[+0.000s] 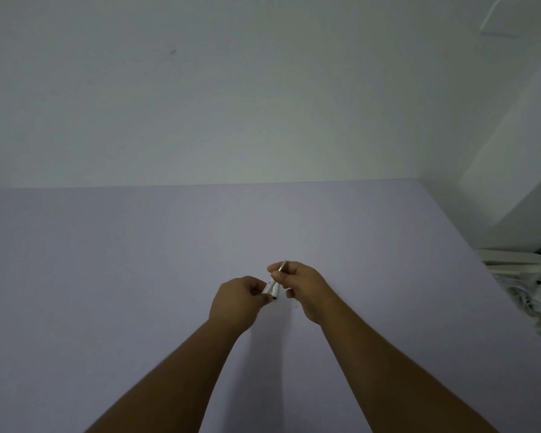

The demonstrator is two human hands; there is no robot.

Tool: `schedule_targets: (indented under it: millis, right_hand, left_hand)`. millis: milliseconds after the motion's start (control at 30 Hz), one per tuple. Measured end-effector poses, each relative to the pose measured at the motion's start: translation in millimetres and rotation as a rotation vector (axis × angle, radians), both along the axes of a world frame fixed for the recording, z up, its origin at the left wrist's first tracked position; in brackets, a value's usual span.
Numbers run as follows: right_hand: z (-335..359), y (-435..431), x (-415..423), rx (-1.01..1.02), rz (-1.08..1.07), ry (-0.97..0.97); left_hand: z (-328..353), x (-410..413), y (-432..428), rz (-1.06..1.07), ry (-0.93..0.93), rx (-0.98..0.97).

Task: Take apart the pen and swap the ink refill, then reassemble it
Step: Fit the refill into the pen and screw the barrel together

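Both of my hands are raised a little above the lilac table top [138, 276], close together near its middle. My right hand [300, 285] pinches a white pen [276, 285] that slants from a metallic tip by my fingertips down to a dark end. My left hand [238, 298] grips a short white pen piece [267, 289] right beside it. The two white parts touch or nearly touch; I cannot tell whether they are joined. My fingers hide most of both parts.
A plain white wall [231, 104] rises behind the table's far edge. At the right edge of view, past the table, lies a pile of white things with cables [525, 285]. A small speck [295, 305] sits on the table under my right hand.
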State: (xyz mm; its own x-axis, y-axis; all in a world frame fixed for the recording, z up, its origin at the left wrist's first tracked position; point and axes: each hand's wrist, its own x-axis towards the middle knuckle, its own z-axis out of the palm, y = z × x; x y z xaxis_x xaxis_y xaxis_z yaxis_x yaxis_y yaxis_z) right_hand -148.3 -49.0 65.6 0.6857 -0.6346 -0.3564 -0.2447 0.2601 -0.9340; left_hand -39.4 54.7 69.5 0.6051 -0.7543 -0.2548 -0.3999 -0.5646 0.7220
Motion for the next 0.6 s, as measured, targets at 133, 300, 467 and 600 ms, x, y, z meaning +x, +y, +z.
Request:
schedule_targets:
  millis: [133,300,467,600]
  right_hand:
    - [1.3,0.7,2.4,-0.029,-0.048,0.139]
    - [-1.5,-2.8,-0.6,0.031,-0.052,0.022]
    - [-0.9,-2.2,2.4,0.0,-0.067,0.113]
    - [-2.0,-5.5,0.6,0.008,-0.046,0.038]
  left_hand:
    - [0.7,-1.5,0.0,-0.024,-0.022,0.011]
    - [-0.9,1.0,0.6,-0.026,-0.044,0.026]
    - [-3.1,0.4,-0.6,-0.028,-0.021,0.024]
    - [-4.3,4.0,-2.4,-0.016,-0.014,0.027]
